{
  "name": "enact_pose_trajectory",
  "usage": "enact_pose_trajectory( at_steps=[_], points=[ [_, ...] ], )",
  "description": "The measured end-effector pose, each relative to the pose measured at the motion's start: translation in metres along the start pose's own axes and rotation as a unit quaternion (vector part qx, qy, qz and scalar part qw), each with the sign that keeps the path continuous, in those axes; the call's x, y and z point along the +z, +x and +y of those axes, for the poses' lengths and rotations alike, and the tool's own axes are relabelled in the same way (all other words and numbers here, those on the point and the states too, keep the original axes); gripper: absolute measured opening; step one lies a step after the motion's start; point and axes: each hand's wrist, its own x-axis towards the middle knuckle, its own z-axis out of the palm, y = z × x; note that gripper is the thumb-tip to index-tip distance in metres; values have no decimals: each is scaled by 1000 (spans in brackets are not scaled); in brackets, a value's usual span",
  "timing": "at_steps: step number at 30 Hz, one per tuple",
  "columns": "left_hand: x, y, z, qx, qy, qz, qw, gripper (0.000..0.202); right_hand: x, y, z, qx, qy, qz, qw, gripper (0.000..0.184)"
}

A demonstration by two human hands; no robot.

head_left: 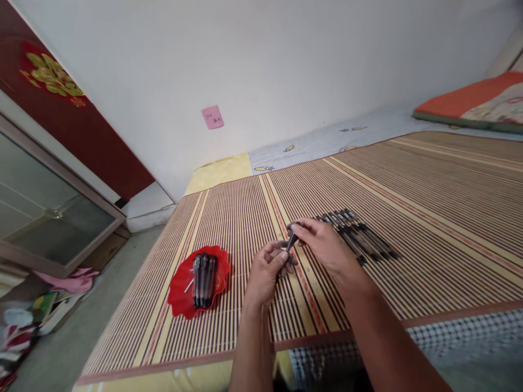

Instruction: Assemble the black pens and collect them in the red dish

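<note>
Both of my hands meet over the striped mat, holding one dark pen between them. My left hand pinches its lower end. At the upper end, the fingers of my right hand are closed on the pen. To the right, partly behind my right hand and forearm, several black pens lie side by side in a slanted row. Left of my hands is a red scalloped plate with several dark pens lying together on it. A thin white stick rests beside those pens.
The striped mat covers a bed against a white wall with a pink note. An orange folded quilt lies at the far right. Left of the bed edge are the floor, a glass-panelled door and piled cloths.
</note>
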Motion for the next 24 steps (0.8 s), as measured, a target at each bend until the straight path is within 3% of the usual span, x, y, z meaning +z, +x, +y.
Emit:
enact_pose_trajectory(
  at_steps=[11,18,22,24],
  points=[
    [8,0,-3,52,-15,74,996,35,17,-1,6,12,42,1,999,40],
    [6,1,7,25,39,88,995,37,12,-1,6,14,54,4,998,40],
    [-12,-5,24,31,148,152,977,26,0,0,7,22,-11,25,999,38],
    [-33,-11,34,60,238,218,945,22,-3,0,9,25,-43,28,998,35]
  ],
)
